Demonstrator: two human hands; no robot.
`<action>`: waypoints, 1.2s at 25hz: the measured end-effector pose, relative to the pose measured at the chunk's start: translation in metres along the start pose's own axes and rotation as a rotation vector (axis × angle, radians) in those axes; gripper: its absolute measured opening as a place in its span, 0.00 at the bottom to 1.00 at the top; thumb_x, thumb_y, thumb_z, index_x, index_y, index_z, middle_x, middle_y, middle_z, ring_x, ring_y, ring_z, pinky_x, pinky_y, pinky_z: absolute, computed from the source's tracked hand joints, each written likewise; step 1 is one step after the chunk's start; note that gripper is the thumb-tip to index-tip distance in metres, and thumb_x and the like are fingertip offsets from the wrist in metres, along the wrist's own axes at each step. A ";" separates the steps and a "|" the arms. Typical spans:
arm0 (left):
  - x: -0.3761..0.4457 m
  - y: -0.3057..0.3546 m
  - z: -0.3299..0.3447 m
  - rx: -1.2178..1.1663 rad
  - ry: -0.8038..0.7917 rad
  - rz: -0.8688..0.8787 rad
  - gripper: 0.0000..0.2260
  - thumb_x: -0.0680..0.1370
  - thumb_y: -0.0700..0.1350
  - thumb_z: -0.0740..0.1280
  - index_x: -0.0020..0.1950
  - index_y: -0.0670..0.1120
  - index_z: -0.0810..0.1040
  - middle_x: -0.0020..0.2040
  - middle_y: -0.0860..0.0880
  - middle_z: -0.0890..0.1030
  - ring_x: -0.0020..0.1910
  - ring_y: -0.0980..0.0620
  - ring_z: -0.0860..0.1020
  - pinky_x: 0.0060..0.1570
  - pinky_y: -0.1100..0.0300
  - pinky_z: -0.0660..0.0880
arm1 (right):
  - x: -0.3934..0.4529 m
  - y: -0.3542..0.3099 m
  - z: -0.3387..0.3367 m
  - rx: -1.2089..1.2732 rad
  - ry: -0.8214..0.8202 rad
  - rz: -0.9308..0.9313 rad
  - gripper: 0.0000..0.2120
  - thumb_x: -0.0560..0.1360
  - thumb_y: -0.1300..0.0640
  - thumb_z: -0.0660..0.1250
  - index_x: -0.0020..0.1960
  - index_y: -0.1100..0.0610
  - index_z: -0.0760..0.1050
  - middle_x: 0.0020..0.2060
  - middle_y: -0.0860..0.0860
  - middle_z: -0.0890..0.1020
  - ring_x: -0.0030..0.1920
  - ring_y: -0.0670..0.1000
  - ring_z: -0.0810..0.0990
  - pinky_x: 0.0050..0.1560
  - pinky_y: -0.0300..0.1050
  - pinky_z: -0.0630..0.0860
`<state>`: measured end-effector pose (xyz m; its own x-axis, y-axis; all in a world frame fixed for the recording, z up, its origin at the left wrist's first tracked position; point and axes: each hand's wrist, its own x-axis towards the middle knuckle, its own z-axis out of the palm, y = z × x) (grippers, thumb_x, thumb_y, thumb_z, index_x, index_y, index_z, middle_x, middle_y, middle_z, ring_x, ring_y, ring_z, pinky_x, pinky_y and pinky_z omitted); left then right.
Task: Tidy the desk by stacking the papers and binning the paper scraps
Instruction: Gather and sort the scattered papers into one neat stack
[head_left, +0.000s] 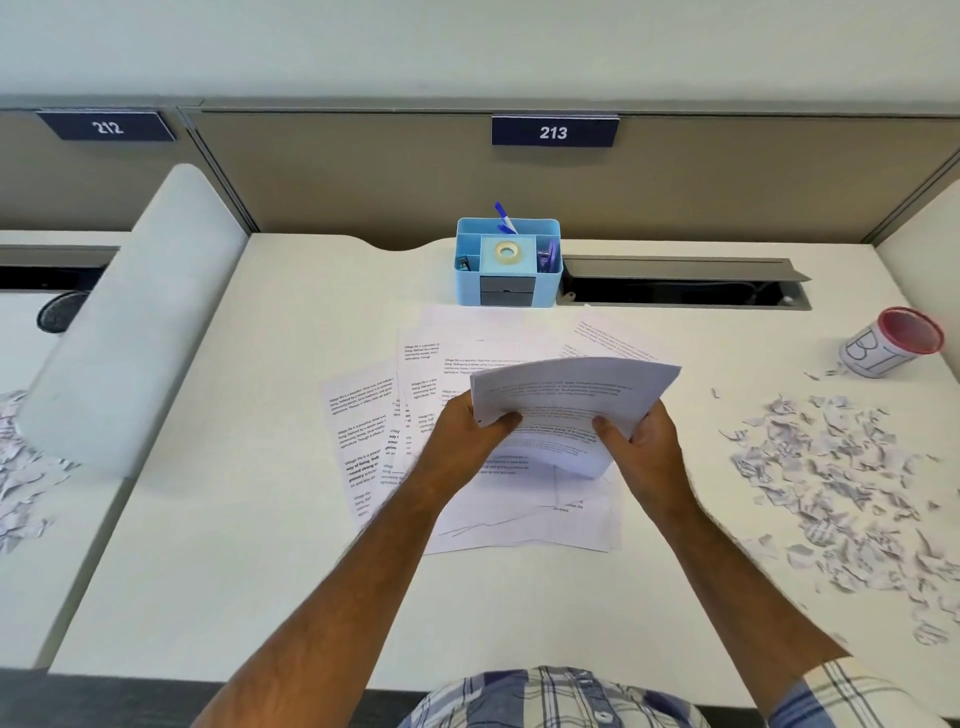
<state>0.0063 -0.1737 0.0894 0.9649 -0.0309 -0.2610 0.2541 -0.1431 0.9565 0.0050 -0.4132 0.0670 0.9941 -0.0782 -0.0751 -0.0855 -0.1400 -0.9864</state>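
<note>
Over the middle of a white tabletop (208, 545), a person holds a bundle of printed sheets (571, 400) lifted and tilted above more papers (415, 415) that lie fanned out flat. At far left, beyond a grey divider (130, 322), a sign reads "212" (106, 126), and scraps on the neighbouring desk are cut off by the frame edge. The left hand (467, 431) grips the bundle's left corner, thumb on top. The right hand (644, 441) grips its lower right edge, fingers curled behind and hidden. Print on the sheets is too blurred to read. Behind stands a blue organiser (509, 283) under a sign reading "213" (554, 132). To the right lies a spread of paper scraps (841, 478), and a red-rimmed tub (893, 340) on its side shows handwritten letters that look like "BI".
</note>
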 end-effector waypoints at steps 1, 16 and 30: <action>-0.001 -0.003 0.001 0.003 -0.015 -0.014 0.13 0.81 0.44 0.74 0.64 0.55 0.80 0.58 0.54 0.85 0.57 0.57 0.83 0.54 0.65 0.80 | -0.001 0.004 0.001 -0.015 -0.026 0.011 0.21 0.79 0.65 0.71 0.68 0.52 0.72 0.59 0.47 0.83 0.60 0.48 0.82 0.58 0.46 0.82; 0.011 -0.012 0.023 -0.076 0.010 -0.163 0.13 0.80 0.52 0.73 0.64 0.53 0.82 0.55 0.54 0.88 0.54 0.51 0.86 0.57 0.48 0.83 | -0.011 0.026 -0.022 -0.061 -0.057 0.072 0.14 0.77 0.58 0.75 0.61 0.52 0.79 0.54 0.43 0.87 0.53 0.45 0.86 0.51 0.41 0.83; 0.038 -0.094 0.005 0.654 0.413 -0.374 0.39 0.72 0.62 0.78 0.74 0.45 0.68 0.71 0.43 0.71 0.72 0.39 0.69 0.68 0.41 0.69 | -0.013 0.076 -0.064 -0.016 0.086 0.207 0.10 0.77 0.59 0.75 0.58 0.54 0.82 0.51 0.45 0.88 0.50 0.50 0.87 0.48 0.45 0.83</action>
<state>0.0186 -0.1666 -0.0115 0.8045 0.4768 -0.3542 0.5934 -0.6174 0.5164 -0.0185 -0.4861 0.0020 0.9458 -0.1912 -0.2626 -0.2893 -0.1282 -0.9486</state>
